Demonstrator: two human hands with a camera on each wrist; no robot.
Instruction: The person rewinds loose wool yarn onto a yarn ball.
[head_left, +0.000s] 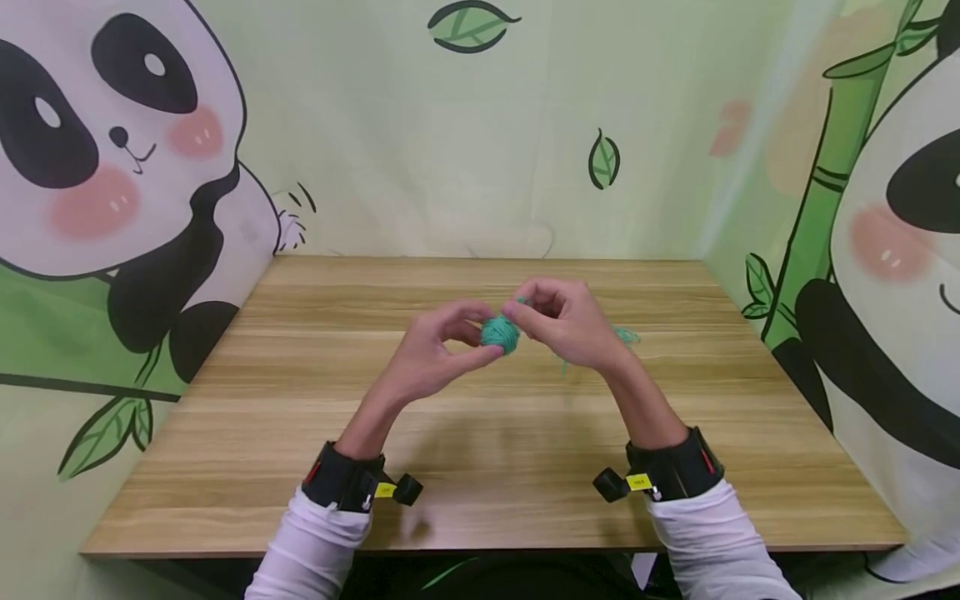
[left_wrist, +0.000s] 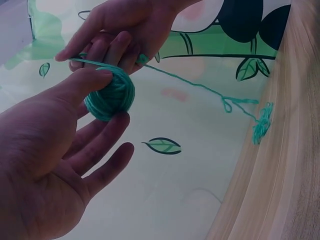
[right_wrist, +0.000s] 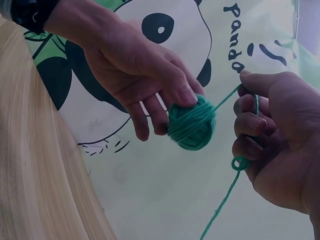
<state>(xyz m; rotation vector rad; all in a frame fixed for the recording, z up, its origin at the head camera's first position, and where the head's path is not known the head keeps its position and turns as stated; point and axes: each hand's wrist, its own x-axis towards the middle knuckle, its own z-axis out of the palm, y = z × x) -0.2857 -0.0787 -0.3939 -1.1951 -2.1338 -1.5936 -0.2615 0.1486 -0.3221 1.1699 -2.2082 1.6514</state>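
A small ball of teal yarn [head_left: 500, 334] is held above the table between the thumb and fingers of my left hand [head_left: 435, 350]. In the left wrist view the wound ball [left_wrist: 111, 95] shows its wrapped strands, with the thumb on one side. Just right of it, my right hand [head_left: 566, 325] pinches the strand between thumb and forefinger. The right wrist view has that strand [right_wrist: 227, 98] running taut from the ball to the right fingertips. From there it passes through the curled fingers of the right hand [right_wrist: 285, 135], and a small loop [right_wrist: 240, 163] hangs below them.
Loose teal yarn [head_left: 626, 335] lies in a small heap on the wooden table [head_left: 480, 458], partly behind the right wrist; the strand leads down to it. A panda-printed backdrop [head_left: 480, 167] stands around the table's back and sides. Both wrists wear black camera bands [head_left: 675, 467].
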